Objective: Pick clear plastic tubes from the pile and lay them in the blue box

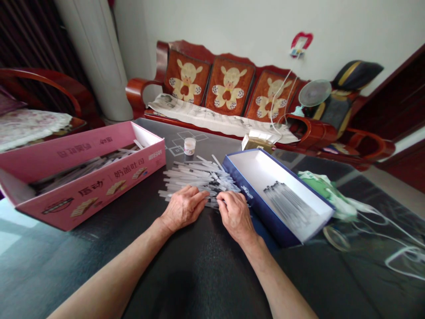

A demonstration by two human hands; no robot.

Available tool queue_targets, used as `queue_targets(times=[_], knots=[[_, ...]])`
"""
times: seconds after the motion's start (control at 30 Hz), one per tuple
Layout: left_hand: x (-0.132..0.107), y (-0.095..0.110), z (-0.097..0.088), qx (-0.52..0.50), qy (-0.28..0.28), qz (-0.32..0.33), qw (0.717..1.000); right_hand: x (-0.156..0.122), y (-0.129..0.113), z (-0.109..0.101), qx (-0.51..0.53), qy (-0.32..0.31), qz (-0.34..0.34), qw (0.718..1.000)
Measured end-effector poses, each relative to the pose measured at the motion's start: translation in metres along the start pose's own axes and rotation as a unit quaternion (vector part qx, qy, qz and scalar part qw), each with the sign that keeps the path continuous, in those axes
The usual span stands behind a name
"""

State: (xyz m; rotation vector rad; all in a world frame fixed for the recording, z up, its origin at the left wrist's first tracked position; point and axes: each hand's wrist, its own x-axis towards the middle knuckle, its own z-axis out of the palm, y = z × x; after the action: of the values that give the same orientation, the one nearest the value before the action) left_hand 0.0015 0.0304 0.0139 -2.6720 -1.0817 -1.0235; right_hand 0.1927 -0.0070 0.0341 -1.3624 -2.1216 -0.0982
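A loose pile of clear plastic tubes [195, 176] lies on the dark glass table [199, 266]. My left hand [183, 207] rests palm down on the near edge of the pile, fingers curled onto the tubes. My right hand [235, 213] sits just beside it, fingers pinched round some tubes at the pile's right edge. A blue box [247, 188] with a white inside stands to the right and holds a neat row of dark-tipped tubes [285, 197]. A pink carton [99, 181] to the left holds more tubes.
A small white jar [189, 146] stands behind the pile, and a small tan box [257, 142] beyond the blue box. Green and white cloth [323, 188] and white cords [392, 248] lie at right. A red wooden sofa [229, 88] with bear cushions runs behind the table.
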Motion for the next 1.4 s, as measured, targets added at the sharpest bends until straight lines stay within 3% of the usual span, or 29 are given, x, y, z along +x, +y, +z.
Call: queue_targets(times=[0.3,0.5,0.67,0.8,0.87,0.9,1.0,1.03,1.1,1.17,1.23,1.33,1.4], knots=[[0.001,0.006,-0.004,0.023,-0.045,0.021,0.999,0.003,-0.007,-0.005,0.000,-0.002,-0.031,1.000],[0.001,0.007,-0.003,0.021,-0.031,0.012,0.999,0.003,-0.012,-0.005,-0.001,0.002,-0.036,0.999],[0.000,0.002,-0.001,0.062,0.055,-0.050,0.995,0.004,-0.002,-0.010,0.001,0.103,0.042,0.994],[0.000,0.001,-0.002,0.081,0.089,-0.065,0.991,0.005,0.012,-0.005,0.125,0.161,0.136,0.969],[0.000,0.002,-0.002,0.078,0.088,-0.066,0.991,0.006,0.016,0.000,0.260,0.180,0.222,0.922],[0.000,0.002,-0.002,0.072,0.085,-0.063,0.992,0.007,0.017,0.003,0.341,0.195,0.273,0.878],[0.000,0.003,-0.002,0.039,0.060,-0.033,0.997,0.010,0.015,0.008,0.546,0.232,0.389,0.705],[0.000,0.002,-0.001,0.027,0.048,-0.019,0.998,0.011,0.013,0.008,0.583,0.242,0.408,0.659],[0.000,0.002,0.000,0.011,0.029,-0.001,1.000,0.013,0.009,0.006,0.615,0.249,0.425,0.616],[0.000,0.001,0.000,0.006,0.021,0.004,1.000,0.013,0.003,0.005,0.618,0.224,0.424,0.623],[0.000,0.000,0.000,0.005,0.019,0.008,1.000,0.011,-0.003,0.004,0.601,0.161,0.406,0.669],[-0.001,0.000,0.000,0.010,0.017,0.009,1.000,0.006,-0.006,0.004,0.517,0.052,0.341,0.783],[-0.001,-0.001,0.000,0.018,0.019,-0.002,1.000,0.003,-0.003,0.002,0.404,0.010,0.285,0.869]])
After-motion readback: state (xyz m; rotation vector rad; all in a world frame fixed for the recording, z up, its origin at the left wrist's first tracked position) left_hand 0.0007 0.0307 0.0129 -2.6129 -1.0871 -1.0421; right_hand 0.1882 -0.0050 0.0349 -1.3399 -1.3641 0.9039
